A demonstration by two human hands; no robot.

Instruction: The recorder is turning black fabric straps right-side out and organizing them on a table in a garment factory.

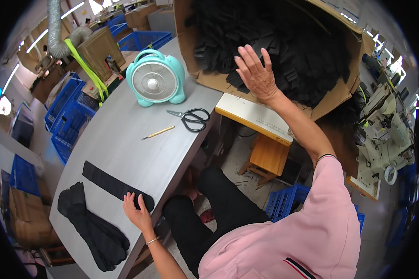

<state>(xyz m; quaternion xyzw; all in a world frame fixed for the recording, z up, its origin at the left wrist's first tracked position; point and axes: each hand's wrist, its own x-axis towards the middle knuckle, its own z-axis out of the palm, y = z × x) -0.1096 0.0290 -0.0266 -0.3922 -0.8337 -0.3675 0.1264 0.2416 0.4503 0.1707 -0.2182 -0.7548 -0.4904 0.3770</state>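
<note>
A single black sock (111,181) lies flat across the grey table, its rounded end toward me. My left hand (138,214) rests at that rounded end with its fingers apart, touching the sock without gripping it. Beside it on the left, several more black socks (92,225) lie together in a loose pile. My right hand (258,79) is raised, fingers spread and holding nothing, in front of a large cardboard box (182,35). A heap of folded black fabric pieces (284,44), which look like socks, fills that box.
On the grey table (116,139) are a turquoise fan (154,79), black-handled scissors (193,119) and a thin yellow-handled tool (159,132). A wooden stool (266,156) stands below a white, yellow-edged board (251,114). Blue crates (72,135) are at left, sewing machines (386,125) at right.
</note>
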